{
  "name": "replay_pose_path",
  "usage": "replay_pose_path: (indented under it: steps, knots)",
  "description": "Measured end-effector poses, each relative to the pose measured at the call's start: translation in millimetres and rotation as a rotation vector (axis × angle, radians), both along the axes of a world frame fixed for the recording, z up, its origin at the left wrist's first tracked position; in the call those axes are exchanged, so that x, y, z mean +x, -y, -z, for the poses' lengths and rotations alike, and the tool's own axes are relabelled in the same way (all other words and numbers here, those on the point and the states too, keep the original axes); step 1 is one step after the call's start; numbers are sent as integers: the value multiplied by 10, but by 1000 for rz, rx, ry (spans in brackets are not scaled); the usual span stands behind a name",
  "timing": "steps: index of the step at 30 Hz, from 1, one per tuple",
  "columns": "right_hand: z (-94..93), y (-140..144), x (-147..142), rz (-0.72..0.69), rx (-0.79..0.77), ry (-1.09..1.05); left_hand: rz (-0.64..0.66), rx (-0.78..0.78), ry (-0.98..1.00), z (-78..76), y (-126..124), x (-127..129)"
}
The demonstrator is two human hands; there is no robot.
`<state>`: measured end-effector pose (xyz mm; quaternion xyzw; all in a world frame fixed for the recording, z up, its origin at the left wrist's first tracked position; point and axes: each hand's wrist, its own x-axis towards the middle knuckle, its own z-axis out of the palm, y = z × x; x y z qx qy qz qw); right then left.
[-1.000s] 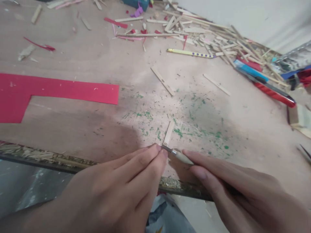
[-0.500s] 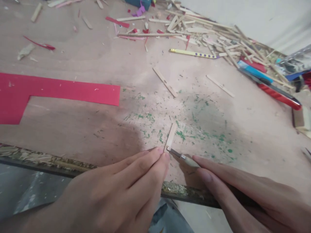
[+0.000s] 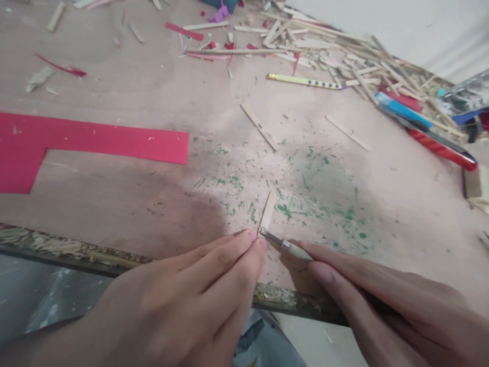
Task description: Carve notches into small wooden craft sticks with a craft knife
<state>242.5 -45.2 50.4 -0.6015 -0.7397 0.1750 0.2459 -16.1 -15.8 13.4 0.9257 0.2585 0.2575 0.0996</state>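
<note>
A short wooden stick [image 3: 267, 212] lies flat on the desk [image 3: 114, 214] near its front edge, just beyond both hands. The left hand [image 3: 183, 300] presses its fingertips [image 3: 254, 239] down on the stick's near end, fingers stretched out rather than curled. The right hand [image 3: 389, 306] grips a small craft knife [image 3: 286, 245], whose blade tip touches that same near end from the right.
</note>
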Motion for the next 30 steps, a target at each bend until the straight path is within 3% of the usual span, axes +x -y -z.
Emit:
replay_pose_path:
  steps: [5,10,17,30]
  knots:
    - [1,-25,-30,-88,6,-17,9,23,4,-13,-14,5]
    - [3,56,-64,160,38,-64,1,10,-5,-14,-3,4]
    - [1,86,-29,162,17,-48,-9,3,16,0,-9,6]
    - [19,-25,-23,-50,-17,-45,7,33,-3,13,-7,-3]
